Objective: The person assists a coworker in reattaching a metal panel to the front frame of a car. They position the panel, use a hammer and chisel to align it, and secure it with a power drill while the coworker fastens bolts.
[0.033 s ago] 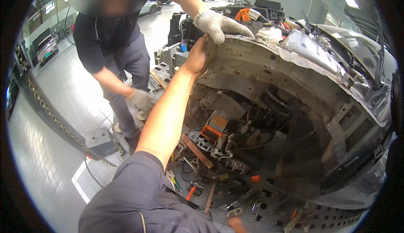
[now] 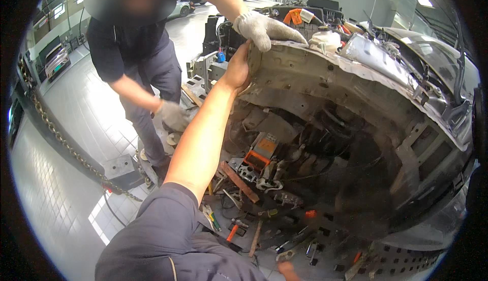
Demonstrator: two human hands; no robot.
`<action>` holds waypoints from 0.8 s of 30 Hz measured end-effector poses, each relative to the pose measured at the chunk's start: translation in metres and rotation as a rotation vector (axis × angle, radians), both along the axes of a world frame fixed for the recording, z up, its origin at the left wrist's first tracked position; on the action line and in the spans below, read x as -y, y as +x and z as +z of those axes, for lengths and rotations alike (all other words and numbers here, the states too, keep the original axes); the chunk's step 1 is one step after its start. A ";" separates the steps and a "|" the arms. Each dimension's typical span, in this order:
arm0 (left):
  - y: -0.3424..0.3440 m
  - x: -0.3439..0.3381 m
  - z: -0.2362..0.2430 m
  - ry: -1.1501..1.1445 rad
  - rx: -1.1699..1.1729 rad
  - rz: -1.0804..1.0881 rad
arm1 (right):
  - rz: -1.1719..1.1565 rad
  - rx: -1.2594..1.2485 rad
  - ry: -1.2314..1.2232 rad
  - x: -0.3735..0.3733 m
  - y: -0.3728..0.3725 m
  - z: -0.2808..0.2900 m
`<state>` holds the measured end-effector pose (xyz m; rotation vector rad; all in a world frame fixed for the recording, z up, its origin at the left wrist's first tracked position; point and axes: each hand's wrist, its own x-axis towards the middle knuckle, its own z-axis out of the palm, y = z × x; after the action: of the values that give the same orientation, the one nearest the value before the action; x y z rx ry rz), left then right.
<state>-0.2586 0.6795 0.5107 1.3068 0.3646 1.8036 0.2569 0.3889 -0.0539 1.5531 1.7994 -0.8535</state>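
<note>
My left hand (image 2: 238, 70) reaches up with its fingers closed around the front end of a car's bare inner fender panel (image 2: 300, 66). Part of its grip is hidden behind the panel edge. A co-worker's white-gloved hand (image 2: 256, 28) lies on top of the same edge, just above mine. The co-worker's other gloved hand (image 2: 174, 117) is lower, left of my forearm, and blurred. At the bottom edge only a bit of my right hand (image 2: 288, 271) shows, close to a light metal tool (image 2: 285, 255); its fingers cannot be made out.
Beneath the wheel arch lie a hammer with an orange handle (image 2: 232, 232), a reddish-brown bar (image 2: 239, 182) and an orange-and-grey device (image 2: 258, 154). A perforated metal bench (image 2: 401, 260) is at lower right. A chain (image 2: 76, 154) hangs along a dark beam at left.
The co-worker's lower gloved hand and forearm have risen slightly. My right hand has shifted a little to the right. My left hand keeps its hold on the panel.
</note>
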 end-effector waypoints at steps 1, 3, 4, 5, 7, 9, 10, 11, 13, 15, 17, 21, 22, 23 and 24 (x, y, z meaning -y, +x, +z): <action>0.000 0.004 -0.001 -0.018 0.015 -0.018 | 0.024 0.001 0.051 0.010 0.003 0.000; 0.008 0.003 0.003 -0.066 0.047 -0.040 | 0.042 -0.014 0.170 0.022 0.010 -0.010; 0.002 0.009 0.006 -0.053 0.065 -0.061 | 0.056 -0.023 0.205 0.021 0.019 -0.031; -0.004 0.012 0.007 -0.036 0.094 -0.100 | 0.052 -0.019 0.242 0.026 0.039 -0.065; -0.015 0.002 -0.002 -0.068 0.133 -0.129 | -0.039 -0.081 0.297 0.034 0.050 -0.075; -0.015 -0.001 -0.002 -0.084 0.129 -0.132 | -0.212 -0.209 0.345 0.046 0.054 -0.055; -0.017 -0.001 -0.003 -0.058 0.115 -0.161 | -0.332 -0.239 0.353 0.050 0.054 -0.043; -0.014 0.007 0.002 -0.072 0.100 -0.203 | -0.514 -0.251 0.338 0.061 0.055 -0.037; -0.013 0.003 -0.002 -0.079 0.069 -0.217 | -0.951 -0.318 0.292 0.092 0.055 -0.032; -0.010 0.002 -0.007 -0.080 0.082 -0.213 | -1.155 -0.336 0.280 0.127 0.044 -0.016; -0.002 0.010 -0.007 -0.097 0.091 -0.221 | -1.106 -0.278 0.323 0.161 0.042 -0.007; -0.009 0.046 -0.016 -0.058 0.003 -0.123 | -1.021 -0.102 0.300 0.205 0.051 -0.012; -0.014 0.052 -0.027 -0.084 0.049 -0.034 | -0.981 -0.112 0.302 0.212 0.057 -0.014; -0.016 0.058 -0.039 -0.111 0.095 0.054 | -0.941 -0.120 0.304 0.221 0.064 -0.019; -0.010 0.072 -0.048 -0.093 0.096 0.085 | -0.921 -0.046 0.253 0.226 0.061 -0.016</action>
<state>-0.2686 0.6079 0.4629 1.1515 0.4520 1.8896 0.3178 0.1627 -0.0696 2.6072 1.1918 -1.0745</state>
